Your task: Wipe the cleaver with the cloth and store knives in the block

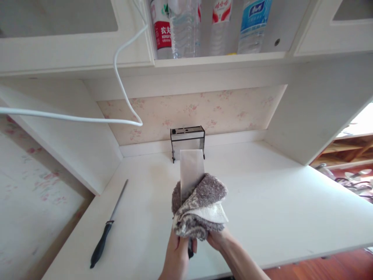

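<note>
Brown towel (208, 194), blade (191, 169) and handle (190, 249) partly hidden

One broad metal blade (190, 169), one grey-brown cloth (211, 190), one black-handled rod (100, 245) and (at least) four clear plastic bottles (183, 35) are counted.

The single view looks from the person's head, forward and down on the white tabletop (262, 206). The left hand (181, 247) and the right hand (217, 238) are near to it, the flowered back wall (180, 111) farther.
</note>
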`<state>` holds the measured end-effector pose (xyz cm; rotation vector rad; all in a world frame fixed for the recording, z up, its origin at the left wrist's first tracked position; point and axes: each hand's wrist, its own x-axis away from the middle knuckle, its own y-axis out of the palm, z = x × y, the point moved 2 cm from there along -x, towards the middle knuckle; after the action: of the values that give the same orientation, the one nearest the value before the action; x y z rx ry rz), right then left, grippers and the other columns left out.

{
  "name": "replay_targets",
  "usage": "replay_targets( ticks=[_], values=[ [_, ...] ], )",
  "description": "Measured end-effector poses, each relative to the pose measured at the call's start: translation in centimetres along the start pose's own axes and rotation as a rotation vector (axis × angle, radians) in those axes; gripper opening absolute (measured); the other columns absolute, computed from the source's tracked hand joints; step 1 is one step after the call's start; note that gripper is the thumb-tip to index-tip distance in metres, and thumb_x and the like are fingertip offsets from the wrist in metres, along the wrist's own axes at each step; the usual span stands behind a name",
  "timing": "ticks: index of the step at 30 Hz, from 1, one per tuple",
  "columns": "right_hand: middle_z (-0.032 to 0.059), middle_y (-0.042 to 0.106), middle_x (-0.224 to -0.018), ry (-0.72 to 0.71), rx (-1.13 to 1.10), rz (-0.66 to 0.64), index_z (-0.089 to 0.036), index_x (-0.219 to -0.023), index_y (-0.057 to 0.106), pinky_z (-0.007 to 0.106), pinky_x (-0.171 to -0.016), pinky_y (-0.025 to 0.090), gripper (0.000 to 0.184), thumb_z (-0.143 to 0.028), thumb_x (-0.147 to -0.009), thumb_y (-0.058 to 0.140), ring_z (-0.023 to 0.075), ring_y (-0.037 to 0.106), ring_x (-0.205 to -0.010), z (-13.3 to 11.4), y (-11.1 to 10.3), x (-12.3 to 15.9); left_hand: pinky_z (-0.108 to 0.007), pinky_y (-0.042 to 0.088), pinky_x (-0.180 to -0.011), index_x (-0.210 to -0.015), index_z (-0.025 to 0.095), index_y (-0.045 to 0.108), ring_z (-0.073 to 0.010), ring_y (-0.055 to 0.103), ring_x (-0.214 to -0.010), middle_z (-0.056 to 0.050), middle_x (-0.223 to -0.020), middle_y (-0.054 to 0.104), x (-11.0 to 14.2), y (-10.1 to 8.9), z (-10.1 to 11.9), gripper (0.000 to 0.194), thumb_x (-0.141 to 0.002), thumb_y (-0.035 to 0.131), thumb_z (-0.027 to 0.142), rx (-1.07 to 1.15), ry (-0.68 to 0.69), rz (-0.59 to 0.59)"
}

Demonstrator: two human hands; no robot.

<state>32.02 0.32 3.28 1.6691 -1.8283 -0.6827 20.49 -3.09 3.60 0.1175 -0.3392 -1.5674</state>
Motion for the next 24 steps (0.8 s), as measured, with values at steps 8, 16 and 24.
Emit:
replay_targets(
  ticks=[8, 16, 24],
  values=[
    [0.0074, 0.073, -0.085, 0.07, -0.07, 0.052, -0.016, -0.094, 0.069, 0.037, -0.079, 0.055, 0.036, -0.022, -0.061, 0.083, 0.0252, 0.067, -0.088, -0.6, 1.4, -0.1, -0.021, 0.023, -0.041, -0.073, 0.018, 0.05, -0.0053, 0.029, -0.036, 0.007, -0.042, 0.039, -0.3, -0.7, 0.9, 0.046, -0.082, 0.048, 0.063, -0.146, -0.044, -0.128],
    [0.0039, 0.073, -0.082, -0.026, -0.119, 0.066, -0.017, -0.097, 0.068, 0.038, -0.076, 0.057, 0.043, -0.015, -0.057, 0.084, 0.023, 0.069, -0.076, -4.3, 1.6, -2.9, -0.019, 0.02, -0.038, -0.077, 0.017, 0.048, 0.0004, 0.032, -0.035, 0.004, -0.066, 0.048, -0.5, -3.8, 3.4, 0.041, -0.087, 0.045, 0.057, -0.177, -0.12, -0.333],
    [-0.0001, 0.073, -0.093, -0.189, -0.128, 0.072, -0.023, -0.1, 0.067, 0.037, -0.087, 0.052, 0.038, -0.017, -0.064, 0.079, 0.0205, 0.067, -0.089, -8.1, 1.6, -6.8, -0.018, 0.014, -0.037, -0.073, 0.016, 0.049, 0.0011, 0.03, -0.034, 0.003, -0.064, 0.05, -0.2, -7.1, 5.0, 0.039, -0.084, 0.053, 0.054, -0.139, -0.191, -0.334]
  ],
)
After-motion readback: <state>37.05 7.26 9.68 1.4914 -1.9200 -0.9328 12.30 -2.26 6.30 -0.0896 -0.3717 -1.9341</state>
